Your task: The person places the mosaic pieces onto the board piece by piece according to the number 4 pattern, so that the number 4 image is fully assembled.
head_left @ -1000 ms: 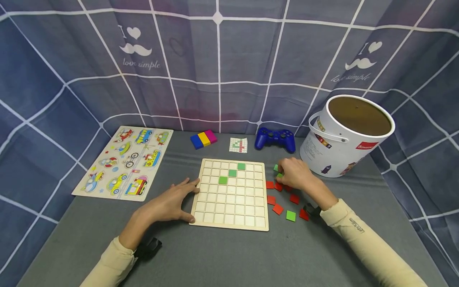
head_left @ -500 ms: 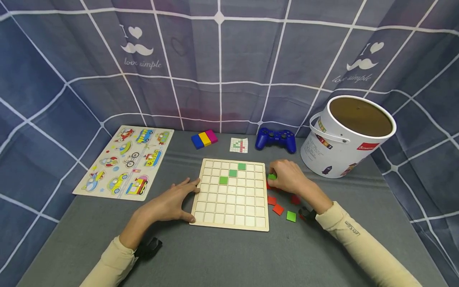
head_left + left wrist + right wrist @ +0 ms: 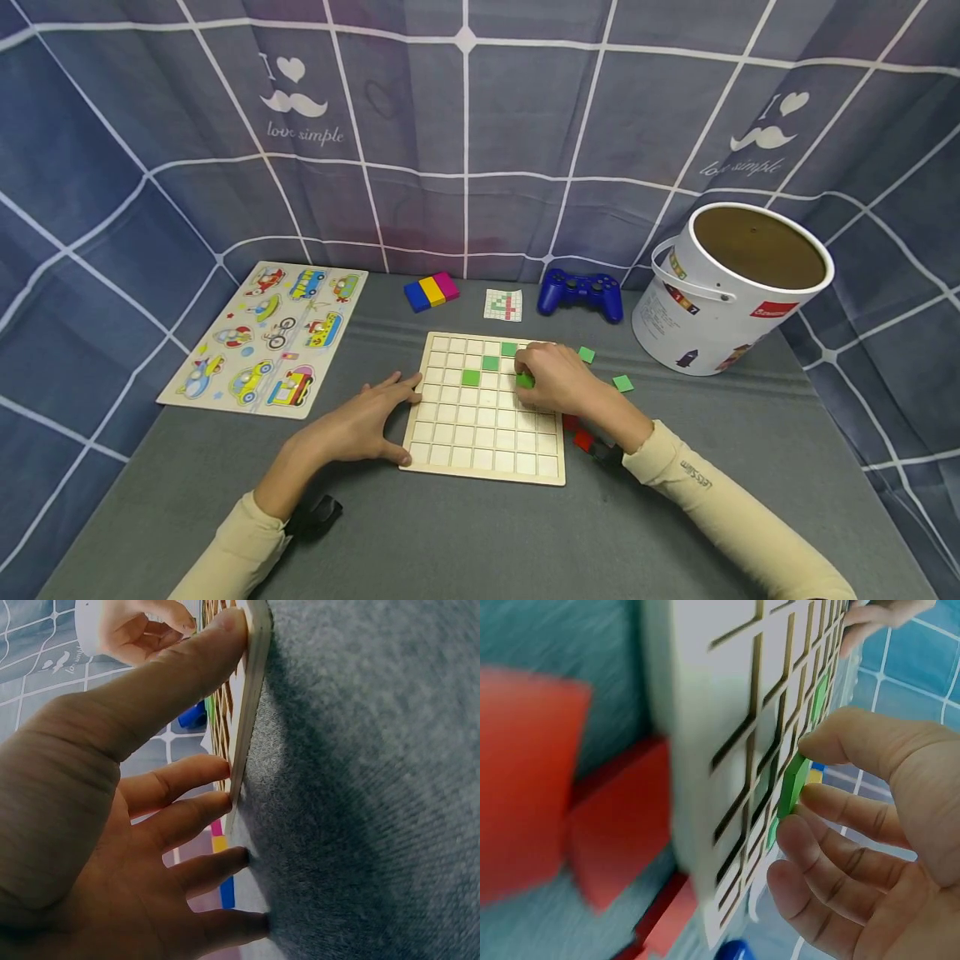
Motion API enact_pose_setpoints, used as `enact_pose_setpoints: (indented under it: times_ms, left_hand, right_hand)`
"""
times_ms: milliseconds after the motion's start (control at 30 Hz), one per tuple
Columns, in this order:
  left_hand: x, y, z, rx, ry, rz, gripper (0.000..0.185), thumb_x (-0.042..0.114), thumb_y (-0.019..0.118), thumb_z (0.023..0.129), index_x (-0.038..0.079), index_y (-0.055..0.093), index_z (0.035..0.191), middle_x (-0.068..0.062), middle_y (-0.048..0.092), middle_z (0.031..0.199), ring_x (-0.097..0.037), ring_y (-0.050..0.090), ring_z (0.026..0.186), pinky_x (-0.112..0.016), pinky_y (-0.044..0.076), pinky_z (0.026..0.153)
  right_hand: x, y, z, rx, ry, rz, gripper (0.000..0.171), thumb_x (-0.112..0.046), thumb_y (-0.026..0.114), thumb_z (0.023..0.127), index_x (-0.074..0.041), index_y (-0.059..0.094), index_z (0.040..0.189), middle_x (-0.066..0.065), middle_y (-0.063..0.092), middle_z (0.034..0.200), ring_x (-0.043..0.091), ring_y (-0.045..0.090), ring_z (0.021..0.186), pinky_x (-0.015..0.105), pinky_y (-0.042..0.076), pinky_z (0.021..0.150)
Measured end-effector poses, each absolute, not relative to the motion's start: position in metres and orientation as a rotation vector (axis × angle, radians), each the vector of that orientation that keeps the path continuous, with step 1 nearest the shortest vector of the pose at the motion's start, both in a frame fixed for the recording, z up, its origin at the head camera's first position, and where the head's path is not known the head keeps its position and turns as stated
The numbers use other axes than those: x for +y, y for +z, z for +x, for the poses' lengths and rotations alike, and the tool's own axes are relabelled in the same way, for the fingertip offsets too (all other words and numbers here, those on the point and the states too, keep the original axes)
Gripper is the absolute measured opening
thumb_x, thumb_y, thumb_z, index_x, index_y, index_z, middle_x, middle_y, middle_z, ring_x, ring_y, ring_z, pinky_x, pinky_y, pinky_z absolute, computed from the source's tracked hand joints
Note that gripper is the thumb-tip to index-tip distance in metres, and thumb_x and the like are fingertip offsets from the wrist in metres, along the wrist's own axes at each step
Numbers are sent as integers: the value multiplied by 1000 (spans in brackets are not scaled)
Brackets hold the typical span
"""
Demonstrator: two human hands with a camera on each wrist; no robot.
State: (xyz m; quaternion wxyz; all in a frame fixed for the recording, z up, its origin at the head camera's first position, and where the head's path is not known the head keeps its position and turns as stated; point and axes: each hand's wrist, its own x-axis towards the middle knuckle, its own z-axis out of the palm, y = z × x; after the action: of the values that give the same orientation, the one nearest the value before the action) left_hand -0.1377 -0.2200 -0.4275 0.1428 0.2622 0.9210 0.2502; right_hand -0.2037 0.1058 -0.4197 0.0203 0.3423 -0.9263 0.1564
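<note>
A wooden grid board (image 3: 486, 433) lies on the grey table with three green tiles (image 3: 491, 362) set in a diagonal near its far side. My right hand (image 3: 543, 375) is over the board's right part and pinches a green tile (image 3: 525, 381) between thumb and fingers. The right wrist view shows that green tile (image 3: 793, 787) on edge, close against the board's cells (image 3: 720, 712). My left hand (image 3: 375, 421) rests flat against the board's left edge, thumb at the near corner. In the left wrist view the thumb (image 3: 187, 667) presses the board's rim (image 3: 253, 697).
Loose green tiles (image 3: 622, 383) and red tiles (image 3: 583, 440) lie right of the board. A white bucket (image 3: 731, 292) stands at the far right. Behind the board lie a blue game controller (image 3: 580, 293), a pattern card (image 3: 502, 304) and coloured blocks (image 3: 431, 290). A vehicle puzzle (image 3: 266, 337) lies left.
My right hand picked a green tile from the pile right of the board and carried it left over the board. The left hand has stayed on the board's edge.
</note>
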Motion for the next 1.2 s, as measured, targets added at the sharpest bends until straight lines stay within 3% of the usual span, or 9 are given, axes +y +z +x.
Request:
enact_pose_setpoints:
  times_ms: [300,700,1200]
  left_hand:
    - [-221,-428,-138,2654,729,755,80,30,95,66,6,57,133,-12,30,161,-42,20,148,-74,18,108]
    - [-222,-428,-140,2648,752,774,79,30,95,66,5,58,132,-13,30,161,-44,20,147,-76,19,106]
    - [-221,-427,-139,2657,738,793,82,32,94,67,3,58,134,-15,31,160,-45,21,146,-76,20,105]
  right_hand:
    - [74,-419,-201,-2852,480,1146,11,-14,75,76,-13,68,85,-6,56,76,9,46,61,26,39,52]
    - [30,-426,-202,-2822,483,1284,12,-16,75,78,-13,64,84,-6,53,75,8,46,62,22,37,51]
    - [7,-428,-202,-2839,474,1327,8,-14,76,83,-12,68,83,-7,54,77,8,49,62,23,40,52]
